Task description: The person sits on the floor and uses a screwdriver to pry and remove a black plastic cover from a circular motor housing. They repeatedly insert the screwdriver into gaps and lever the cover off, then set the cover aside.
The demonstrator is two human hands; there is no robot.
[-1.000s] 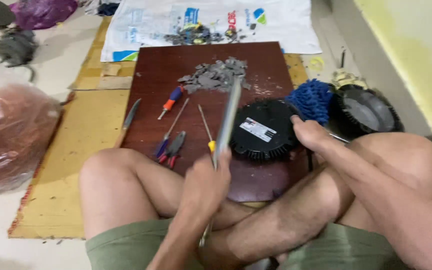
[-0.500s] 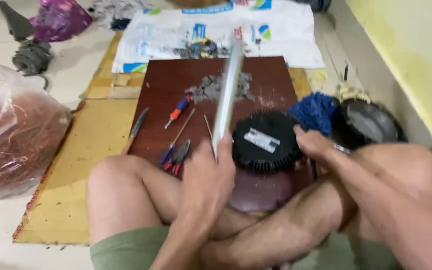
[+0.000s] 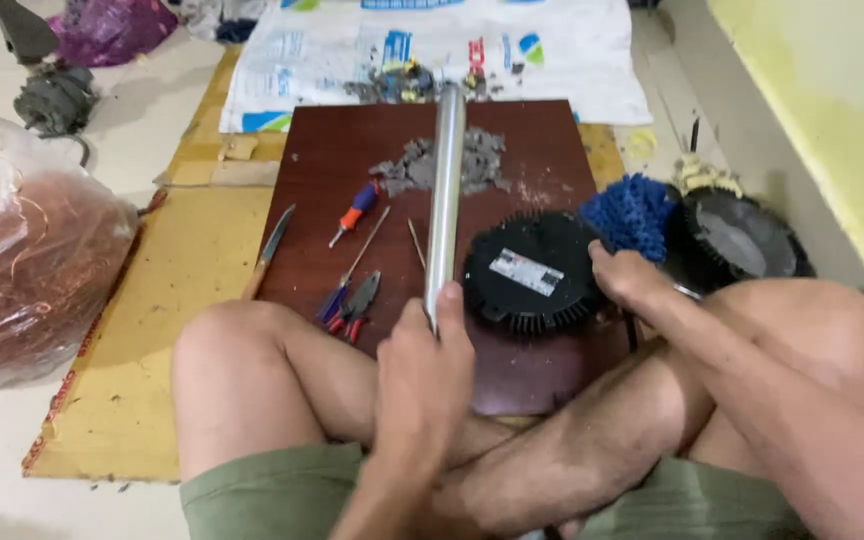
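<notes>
The left hand has lifted the metal pipe up higher than a moment ago — fingers wrapped tight around it. The right hand keeps its fingers clamped on the round black part, which lies on the brown board — ready for a hit, it seems.

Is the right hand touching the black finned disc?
Touching. The head view shows the right hand with its fingers pressed on the rim of the black finned disc, no gap.
</notes>
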